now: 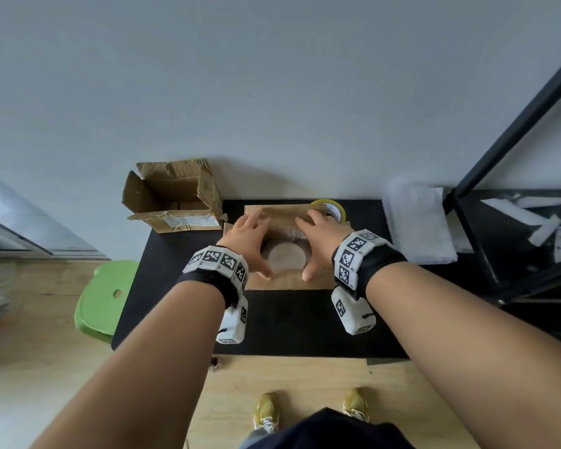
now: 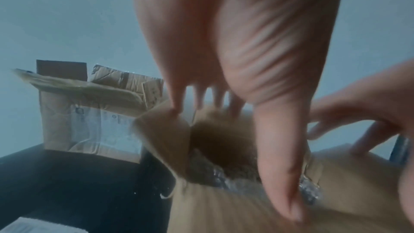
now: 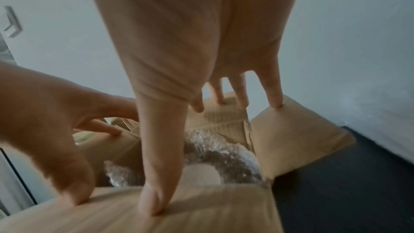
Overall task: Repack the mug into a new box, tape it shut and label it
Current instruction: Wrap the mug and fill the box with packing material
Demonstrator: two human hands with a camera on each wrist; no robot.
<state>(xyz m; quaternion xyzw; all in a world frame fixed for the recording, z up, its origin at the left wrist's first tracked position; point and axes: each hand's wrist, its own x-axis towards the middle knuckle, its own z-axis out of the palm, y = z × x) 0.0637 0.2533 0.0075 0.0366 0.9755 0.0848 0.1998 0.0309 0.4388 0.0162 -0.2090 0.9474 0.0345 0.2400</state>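
Note:
The new cardboard box [image 1: 289, 282] stands open on the black mat [image 1: 292, 322]. Inside it sits the mug [image 1: 287, 259], ringed by bubble wrap [image 3: 224, 148], with its pale round end [image 3: 201, 173] facing up. My left hand [image 1: 255, 243] and right hand [image 1: 318, 244] are spread over the opening. Both thumbs [image 3: 154, 183] press the near flap [image 3: 201, 206], while the straight fingers [image 3: 276, 95] reach the far flap [image 1: 285, 211] and the right side flap [image 3: 298, 139]. In the left wrist view my thumb [image 2: 280, 166] lies across the opening. Neither hand grips anything.
The torn old box [image 1: 172, 196] stands open at the mat's back left. A yellow tape roll [image 1: 336, 209] sits behind the new box. A bubble wrap sheet [image 1: 418, 222] lies to the right, beside a black rack [image 1: 486, 241]. A green stool [image 1: 101, 296] stands on the left.

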